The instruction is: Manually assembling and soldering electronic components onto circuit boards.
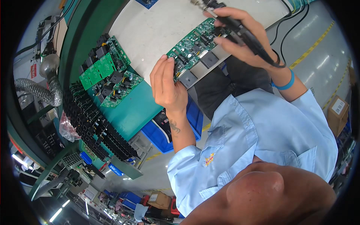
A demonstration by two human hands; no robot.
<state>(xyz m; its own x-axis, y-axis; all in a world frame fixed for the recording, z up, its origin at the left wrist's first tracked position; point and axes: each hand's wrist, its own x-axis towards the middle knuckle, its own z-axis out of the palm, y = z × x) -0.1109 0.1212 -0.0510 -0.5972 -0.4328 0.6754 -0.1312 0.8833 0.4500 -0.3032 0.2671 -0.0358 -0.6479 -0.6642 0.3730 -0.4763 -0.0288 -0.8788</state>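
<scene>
A long green circuit board lies on the pale work surface in front of me, bearing small components and black block-shaped parts along its near edge. My left hand grips the board's left end, its fingers close together and the thumb mostly hidden. Over the board's right end, my right hand is closed around a black corded hand tool with a metal front end. That tool slants up and left, slightly blurred, so its exact kind is unclear. Its tip is near the top edge, apart from the board.
More populated circuit boards are piled on the green mat at left. Beside them stands a black slotted rack. A blue bin sits below the table edge. Black cables hang at right; a ribbed duct is far left.
</scene>
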